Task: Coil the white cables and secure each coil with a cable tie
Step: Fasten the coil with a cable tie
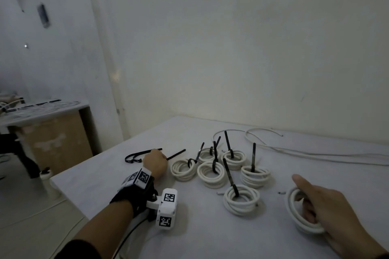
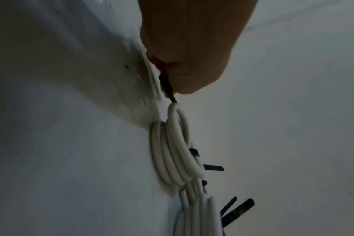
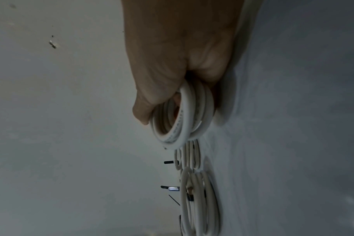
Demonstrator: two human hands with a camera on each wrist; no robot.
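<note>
Right hand (image 1: 328, 206) curled through an untied white coil (image 1: 303, 212) at the near right of the table (image 1: 210, 237), thumb out; left hand (image 1: 155, 163) across the table, pinching a loose black cable tie (image 1: 176, 154) beside spare ties (image 1: 134, 156). Risk, judging from the springy loops: slackening that grip lets the coil unwind before the tie arrives. Dragging the tie could also snag the nearest of the tied coils (image 1: 211, 171), while more uncoiled cable (image 1: 294, 149) waits behind.

Faint grey print runs along the held white coil (image 3: 180, 127), too blurred to read; no other text shows.
</note>
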